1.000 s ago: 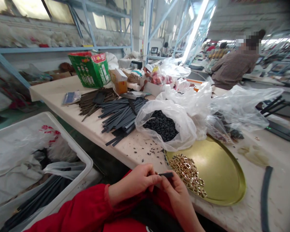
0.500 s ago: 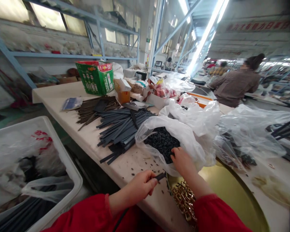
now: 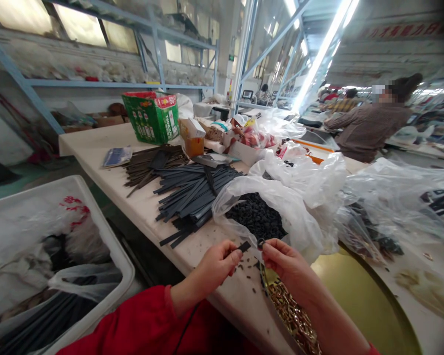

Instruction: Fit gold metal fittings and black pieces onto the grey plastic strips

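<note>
One pinching hand [image 3: 219,262] faces the other hand [image 3: 287,260]

Glaring tube lights [image 3: 322,55] and pale windows [image 3: 82,23] brighten the scene from above; shadow lies below the table [image 3: 87,140], the distant background blurs, and the upper right corner darkens

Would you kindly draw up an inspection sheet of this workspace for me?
Surface: pale tabletop, strewn with small dark bits.
Job's things: dark strip, small dark loop; bag of black pieces; gold tray with gold-coloured metal pieces.
Clutter: green box, heap of long strips, plastic bags.
Hands: left hand pinches the dark strip; right hand pinches the small dark loop.
Cables: thin dark line by the lap; cord or strip, cannot tell.
Surroundings: blue shelving, white bin, person in brown.
</note>
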Tool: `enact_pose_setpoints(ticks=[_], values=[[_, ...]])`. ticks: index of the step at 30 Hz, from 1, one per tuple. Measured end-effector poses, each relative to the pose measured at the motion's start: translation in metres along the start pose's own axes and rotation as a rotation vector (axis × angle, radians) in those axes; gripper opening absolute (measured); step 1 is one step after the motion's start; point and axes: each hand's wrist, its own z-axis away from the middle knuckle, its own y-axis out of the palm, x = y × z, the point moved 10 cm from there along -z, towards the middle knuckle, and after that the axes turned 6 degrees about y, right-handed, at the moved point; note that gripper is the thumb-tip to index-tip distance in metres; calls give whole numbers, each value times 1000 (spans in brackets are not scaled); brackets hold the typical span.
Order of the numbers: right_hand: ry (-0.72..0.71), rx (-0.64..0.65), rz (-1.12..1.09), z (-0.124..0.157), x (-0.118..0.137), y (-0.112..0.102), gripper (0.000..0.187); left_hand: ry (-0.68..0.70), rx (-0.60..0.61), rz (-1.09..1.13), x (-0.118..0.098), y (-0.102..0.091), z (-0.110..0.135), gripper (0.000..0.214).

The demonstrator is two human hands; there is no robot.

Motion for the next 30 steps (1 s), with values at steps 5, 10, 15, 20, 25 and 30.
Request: enact_pose_setpoints(ticks=[5, 10, 15, 20, 25, 30], values=[[107, 122, -465, 58, -12, 37, 32, 35, 109, 38, -15, 20, 23, 28], [-26, -28, -380, 86, -4, 29, 27, -50, 183, 25, -16, 36, 50, 23], [-356, -181, -104, 116, 27, 17, 22, -32, 183, -45, -27, 41, 60, 23], [-103, -165, -571, 117, -5, 14, 23, 49, 210, -212, -50, 41, 66, 24], [209, -68, -1167, 120, -31, 42, 38, 197, 160, -507, -73, 39, 75, 24], [143, -81, -1038, 121, -33, 42, 28, 168, 160, -579, -61, 41, 81, 24]])
